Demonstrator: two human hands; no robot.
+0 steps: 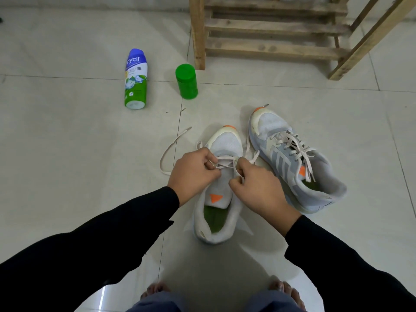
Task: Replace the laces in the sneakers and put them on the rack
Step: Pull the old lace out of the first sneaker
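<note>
Now | left grip (194, 171) pinches lace (226, 157) | right grip (254, 183) pinches lace | near sneaker (226, 143) upright

Light is soft and fairly dim, coming from above and behind, a broad faint shadow spreads forward over the pale floor (67, 143), a glare streak low left, wide-angle bending skews the rack (270, 25).

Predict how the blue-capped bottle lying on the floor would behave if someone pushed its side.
The bottle lies on its side with a rounded body, so it would probably roll. The floor tiles look glossy, so it may slide. It looks like plastic, so likely light and hard to break.
</note>
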